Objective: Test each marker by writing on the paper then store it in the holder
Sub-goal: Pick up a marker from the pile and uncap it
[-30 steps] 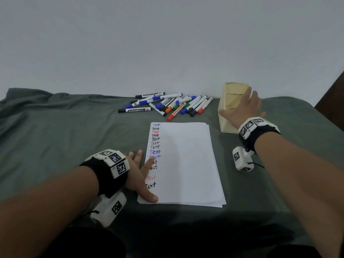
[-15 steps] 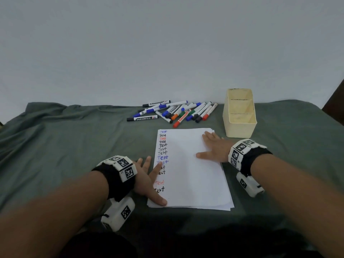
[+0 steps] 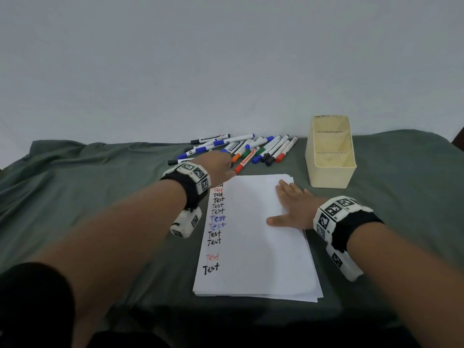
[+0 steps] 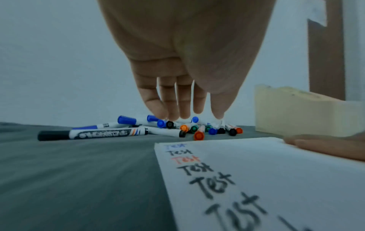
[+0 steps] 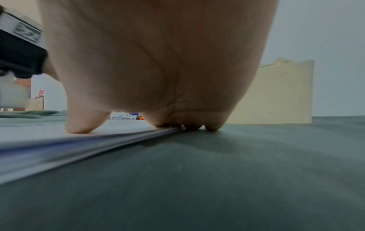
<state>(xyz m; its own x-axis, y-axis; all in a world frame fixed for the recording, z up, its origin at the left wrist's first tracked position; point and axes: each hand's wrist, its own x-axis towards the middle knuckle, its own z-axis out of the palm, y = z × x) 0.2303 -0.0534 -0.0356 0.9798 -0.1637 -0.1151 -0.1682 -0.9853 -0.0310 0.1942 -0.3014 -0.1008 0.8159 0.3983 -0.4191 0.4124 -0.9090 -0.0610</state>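
Left hand: your left hand (image 3: 221, 164) reaches to the near left edge of the marker pile; in the left wrist view its fingers (image 4: 152, 101) hang straight down, released and gripping nothing, tips just above a black-capped marker. You cannot tell whether they touch it.
Right hand: your right hand (image 3: 292, 207) lies flat and released on the right side of the paper, fingers straight, thumb spread toward the middle. In the right wrist view the outer fingertips (image 5: 211, 127) hang over the right edge onto the cloth.
Markers: the markers (image 3: 251, 150) lie in a loose pile on the far side of the worktop, between the far edge of the paper and the wall, caps blue, black, orange, green and red. One large black-capped marker (image 4: 92, 133) lies crosswise at the left end.
Paper: the paper (image 3: 256, 247) is a thin stack in the middle, sheets slightly fanned at the near right corner, with a column of "Test" words along its left edge.
Holder: the holder (image 3: 330, 172) stands upright just beyond the far right corner of the paper, near the pile's right end. Its three compartments show no markers inside.
Open room: green cloth (image 3: 88, 197) covers the worktop, rumpled at the far left; wide bare stretches lie left of the paper and right of the holder.
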